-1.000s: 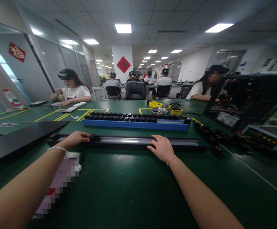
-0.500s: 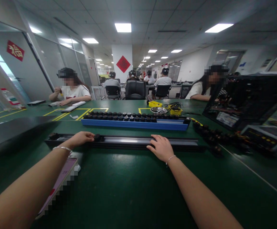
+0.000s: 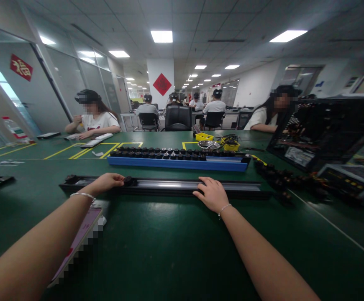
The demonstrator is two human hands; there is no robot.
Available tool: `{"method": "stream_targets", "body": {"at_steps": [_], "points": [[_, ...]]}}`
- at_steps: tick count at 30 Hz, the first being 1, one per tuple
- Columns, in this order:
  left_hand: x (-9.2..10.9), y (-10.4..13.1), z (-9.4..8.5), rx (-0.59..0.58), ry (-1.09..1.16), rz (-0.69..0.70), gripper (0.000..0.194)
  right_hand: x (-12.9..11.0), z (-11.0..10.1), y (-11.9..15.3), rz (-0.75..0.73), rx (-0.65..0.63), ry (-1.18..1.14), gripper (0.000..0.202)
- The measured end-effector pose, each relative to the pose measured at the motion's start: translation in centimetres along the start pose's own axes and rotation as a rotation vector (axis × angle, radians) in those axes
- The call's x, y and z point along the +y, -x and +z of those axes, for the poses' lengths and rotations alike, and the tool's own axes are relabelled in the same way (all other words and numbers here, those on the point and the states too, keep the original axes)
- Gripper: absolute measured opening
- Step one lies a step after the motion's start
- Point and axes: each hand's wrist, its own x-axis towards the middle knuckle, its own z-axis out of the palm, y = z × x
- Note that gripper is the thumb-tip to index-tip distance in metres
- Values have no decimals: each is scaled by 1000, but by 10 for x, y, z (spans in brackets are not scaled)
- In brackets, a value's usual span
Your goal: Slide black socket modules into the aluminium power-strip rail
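A long black channel (image 3: 165,193) with a shiny metallic inner strip lies crosswise on the green table in front of me. My left hand (image 3: 108,182) reaches over its left part, fingertips pinched against a small black module (image 3: 129,181) inside it. Another black module (image 3: 71,178) sits at the channel's left end, beyond my wrist. My right hand (image 3: 212,193) rests on the right half of the channel, fingers spread and holding nothing. Behind it stands a blue channel (image 3: 177,164), carrying a row of several black modules (image 3: 144,153); its right portion shows bare metal.
A phone (image 3: 78,244) lies under my left forearm. Loose black modules (image 3: 279,184) are heaped at right, near an open computer case (image 3: 323,129) and a power supply (image 3: 351,179). A metal dish (image 3: 208,145) and yellow bins (image 3: 204,136) stand farther back. Co-workers sit across the table.
The large blurred grey thing at the left edge has moved away leftward; only a dark end piece shows there now. Both my hands and the channel stay practically still.
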Motion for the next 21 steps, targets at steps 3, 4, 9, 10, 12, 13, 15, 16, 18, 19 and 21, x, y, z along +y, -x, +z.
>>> {"method": "stream_targets", "body": {"at_steps": [3, 4, 9, 10, 12, 13, 15, 16, 18, 19, 21], "points": [[0, 1, 0, -13, 10, 11, 40, 0, 0, 0, 0, -5, 1, 39], [0, 1, 0, -14, 13, 11, 40, 0, 0, 0, -1, -6, 2, 39], [1, 1, 0, 2, 16, -7, 41, 1, 1, 0, -3, 2, 6, 39], [0, 1, 0, 3, 23, -11, 41, 1, 1, 0, -2, 1, 4, 39], [1, 0, -1, 6, 38, -19, 41, 1, 1, 0, 1, -3, -1, 39], [1, 0, -1, 4, 45, -20, 41, 1, 1, 0, 4, -5, -3, 39], [2, 0, -1, -1, 49, -18, 41, 0, 0, 0, 7, -9, -3, 38], [3, 0, -1, -2, 47, -18, 41, 0, 0, 0, 9, -11, -1, 38], [6, 1, 0, -7, 38, -22, 40, 0, -1, 0, 11, -13, 1, 38], [7, 1, 0, -9, 34, -25, 40, -1, -1, 0, 12, -12, 2, 38], [8, 2, 0, -8, 27, -29, 39, -1, -1, 0, 13, -10, 3, 38]]}}
